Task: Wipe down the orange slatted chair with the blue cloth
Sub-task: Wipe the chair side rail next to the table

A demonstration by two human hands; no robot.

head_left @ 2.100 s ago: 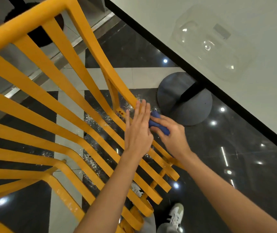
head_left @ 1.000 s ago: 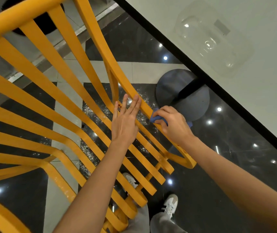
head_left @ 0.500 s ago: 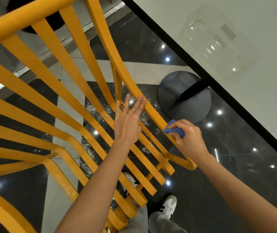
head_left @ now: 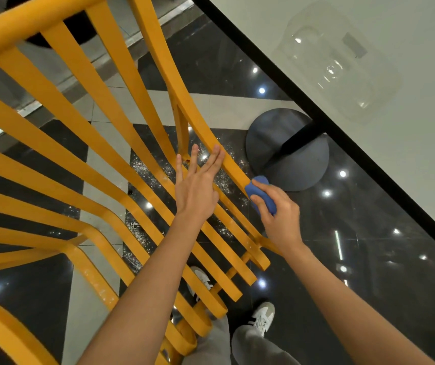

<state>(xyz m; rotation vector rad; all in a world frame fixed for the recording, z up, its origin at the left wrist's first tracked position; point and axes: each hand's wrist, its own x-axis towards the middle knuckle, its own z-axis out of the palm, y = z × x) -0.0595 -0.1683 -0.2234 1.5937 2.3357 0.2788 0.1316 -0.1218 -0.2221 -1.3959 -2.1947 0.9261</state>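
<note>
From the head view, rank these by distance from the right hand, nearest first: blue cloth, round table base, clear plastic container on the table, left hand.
1. blue cloth: gripped in the right hand, against the chair's outer slat.
2. left hand: just to its left, flat on the slats.
3. round table base: on the floor, beyond the cloth.
4. clear plastic container: up on the tabletop, far right.

White table [head_left: 408, 159] with clear plastic container [head_left: 337, 64], round dark base [head_left: 290, 159], glossy black floor [head_left: 369, 259].
</note>
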